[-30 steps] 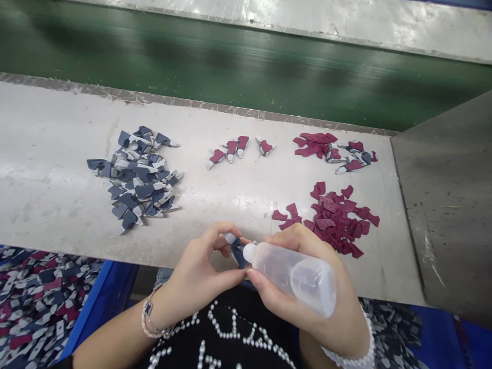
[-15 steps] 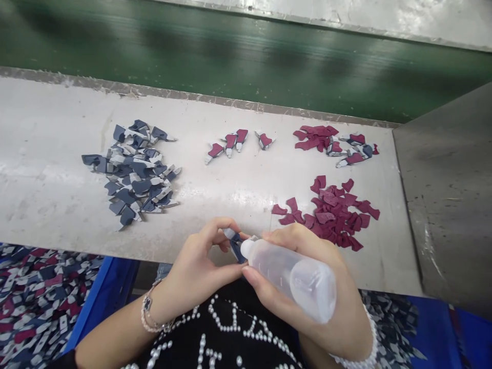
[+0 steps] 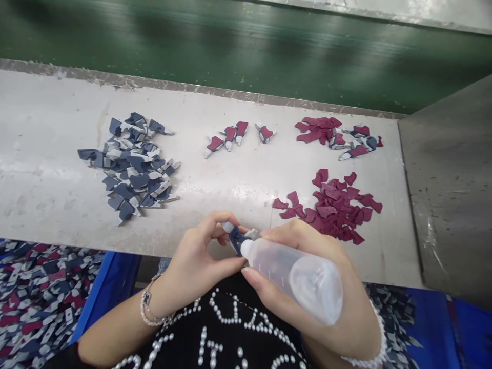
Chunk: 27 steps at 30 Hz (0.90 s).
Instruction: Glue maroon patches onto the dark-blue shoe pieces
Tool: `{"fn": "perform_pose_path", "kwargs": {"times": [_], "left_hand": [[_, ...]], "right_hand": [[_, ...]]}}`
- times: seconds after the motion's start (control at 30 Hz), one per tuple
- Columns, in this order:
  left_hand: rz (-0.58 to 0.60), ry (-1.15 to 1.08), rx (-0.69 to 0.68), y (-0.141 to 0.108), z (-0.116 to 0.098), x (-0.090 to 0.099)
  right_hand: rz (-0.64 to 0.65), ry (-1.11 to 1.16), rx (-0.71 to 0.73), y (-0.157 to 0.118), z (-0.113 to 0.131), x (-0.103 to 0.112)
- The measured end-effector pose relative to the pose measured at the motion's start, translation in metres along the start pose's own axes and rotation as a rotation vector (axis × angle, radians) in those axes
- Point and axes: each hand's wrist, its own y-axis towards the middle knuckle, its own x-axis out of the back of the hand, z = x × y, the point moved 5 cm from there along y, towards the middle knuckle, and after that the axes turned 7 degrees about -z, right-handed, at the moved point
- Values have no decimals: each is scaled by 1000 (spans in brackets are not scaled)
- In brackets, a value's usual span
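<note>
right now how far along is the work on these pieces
Done looks like the four maroon-patched pieces in the middle row. In hand: a navy piece in the left hand, with a squeeze bottle in the right hand at it. Left: the big navy pile and loose maroon patches.

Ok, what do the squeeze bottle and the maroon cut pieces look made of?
The squeeze bottle looks like soft translucent plastic, possibly polyethylene: its cloudy, matte walls let light through. The maroon cut pieces look like matte synthetic leather or coated fabric, judging by their thin, dull, flat shapes, though the look leaves that open.
</note>
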Motion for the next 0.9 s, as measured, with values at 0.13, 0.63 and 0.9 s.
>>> {"fn": "perform_pose_path", "kwargs": {"times": [0.13, 0.63, 0.9], "left_hand": [[0, 27, -11, -1, -2, 1], [-19, 22, 20, -3, 1, 4], [-5, 33, -5, -1, -1, 2]], "right_hand": [[-11, 35, -8, 2, 1, 2], [125, -51, -16, 2, 3, 1], [88, -19, -32, 1, 1, 2]]}}
